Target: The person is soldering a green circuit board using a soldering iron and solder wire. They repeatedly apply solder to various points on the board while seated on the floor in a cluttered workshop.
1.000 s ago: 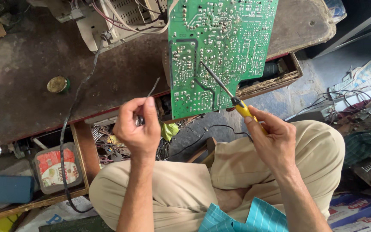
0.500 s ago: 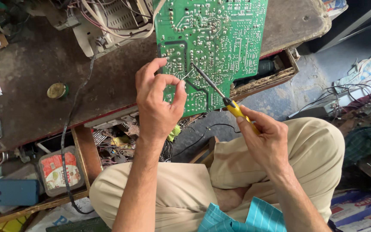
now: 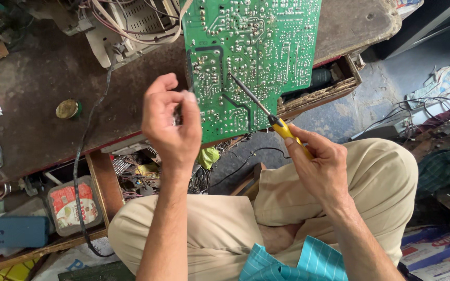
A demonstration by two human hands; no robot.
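At frame centre, the right hand (image 3: 321,166) is gripping a yellow-handled soldering iron (image 3: 266,114), its tip touching the green circuit board (image 3: 256,57) at upper centre. The left hand (image 3: 170,125) is pinching a thin wire (image 3: 191,89), fingers narrow, at the board's left edge above the counter (image 3: 42,130).

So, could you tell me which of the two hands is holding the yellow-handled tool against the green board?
The right hand: it grips the yellow-handled soldering iron, whose tip rests on the green circuit board. The left hand is curled by the board's left edge, pinching something thin.

A round brass tin (image 3: 68,109) lies on the brown workbench (image 3: 37,99), near a black cable (image 3: 87,140).
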